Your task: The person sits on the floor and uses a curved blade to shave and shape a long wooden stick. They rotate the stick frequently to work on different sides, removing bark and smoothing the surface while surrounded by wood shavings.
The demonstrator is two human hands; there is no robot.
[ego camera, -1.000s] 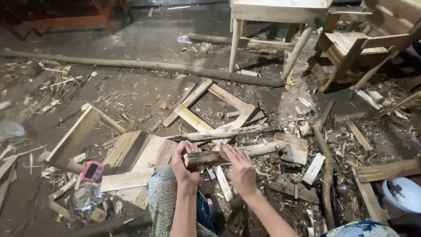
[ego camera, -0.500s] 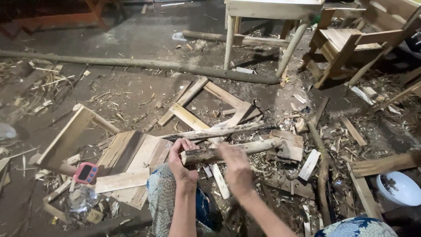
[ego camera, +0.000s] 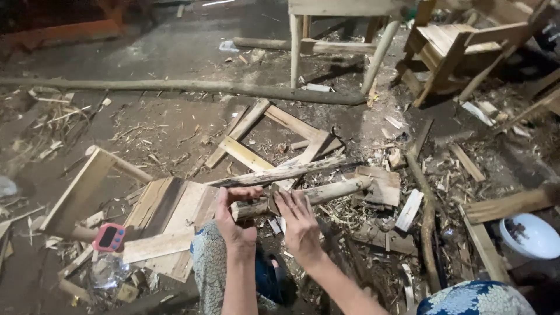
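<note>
Stick (ego camera: 303,195), rough and round, lies level above the littered floor (ego camera: 163,134), near my knee. My left hand (ego camera: 233,219) grips its near end; my right hand (ego camera: 298,217) rests open-palmed against it, fingers spread.

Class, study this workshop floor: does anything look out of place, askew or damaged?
Yes. The wooden chair at top right lies tipped over rather than upright. Wood offcuts and shavings litter the dirt floor around both hands, and a small pink digital timer sits oddly among the planks at lower left.
</note>
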